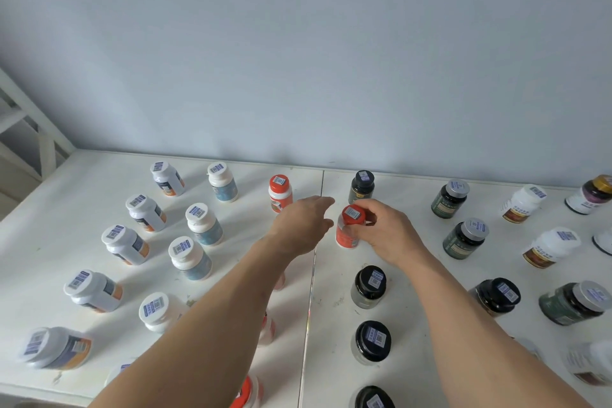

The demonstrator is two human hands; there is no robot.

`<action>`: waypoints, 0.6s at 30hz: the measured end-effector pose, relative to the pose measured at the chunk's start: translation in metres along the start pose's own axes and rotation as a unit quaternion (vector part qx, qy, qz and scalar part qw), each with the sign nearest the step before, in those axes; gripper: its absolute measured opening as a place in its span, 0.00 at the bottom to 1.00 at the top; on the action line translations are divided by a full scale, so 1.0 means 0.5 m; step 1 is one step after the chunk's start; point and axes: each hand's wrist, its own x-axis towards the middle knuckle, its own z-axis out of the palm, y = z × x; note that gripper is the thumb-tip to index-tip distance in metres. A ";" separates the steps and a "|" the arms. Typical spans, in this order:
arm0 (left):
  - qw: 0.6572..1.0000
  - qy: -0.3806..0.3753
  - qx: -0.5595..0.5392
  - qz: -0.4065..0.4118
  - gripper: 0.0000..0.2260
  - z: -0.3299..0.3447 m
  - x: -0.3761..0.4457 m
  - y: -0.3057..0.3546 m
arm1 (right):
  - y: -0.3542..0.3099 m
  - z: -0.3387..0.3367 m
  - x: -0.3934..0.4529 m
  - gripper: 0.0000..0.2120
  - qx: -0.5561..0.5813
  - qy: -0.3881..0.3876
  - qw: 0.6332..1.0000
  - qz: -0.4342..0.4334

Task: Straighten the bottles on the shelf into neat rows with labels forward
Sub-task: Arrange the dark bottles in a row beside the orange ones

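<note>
Both forearms reach over the shelf (331, 325). Right hand (385, 233) fingers close around the red bottle (347, 230), just right of the shelf seam (309, 291). Left hand (303, 220) hovers open, holding nothing. Turn the bottle upright in place until its label faces forward, then align it with its row.

Glossy plastic bottles (347, 228), matt shelf (66, 242)

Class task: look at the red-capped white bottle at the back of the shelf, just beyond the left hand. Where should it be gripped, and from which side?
Grip the red-capped white bottle by its round red cap, coming down from above and the front. It stands upright with open shelf around it, and the cap is its nearest exposed part. The left hand reaches open beside it.
</note>
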 end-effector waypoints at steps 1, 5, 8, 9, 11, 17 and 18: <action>1.000 0.004 0.005 -0.002 0.21 -0.004 -0.006 -0.005 | -0.006 0.004 0.001 0.20 0.000 -0.008 1.000 -0.003; 0.999 0.012 0.024 -0.030 0.20 -0.020 -0.025 -0.033 | -0.025 0.024 0.011 0.19 -0.006 -0.031 0.999 -0.014; 0.998 0.025 0.042 -0.039 0.19 -0.036 -0.035 -0.056 | -0.049 0.043 0.016 0.18 -0.007 -0.035 0.999 -0.021; 0.998 0.030 0.044 -0.042 0.19 -0.042 -0.038 -0.065 | -0.057 0.050 0.017 0.17 -0.008 -0.036 0.999 -0.023; 0.997 0.042 0.048 -0.046 0.17 -0.052 -0.042 -0.084 | -0.073 0.068 0.021 0.18 -0.021 -0.038 0.999 -0.027; 0.996 0.064 0.056 -0.021 0.14 -0.084 -0.056 -0.145 | -0.126 0.131 0.026 0.20 -0.054 -0.033 0.998 -0.003; 0.996 0.063 0.056 -0.017 0.14 -0.089 -0.057 -0.155 | -0.134 0.144 0.026 0.20 -0.057 -0.031 0.998 0.002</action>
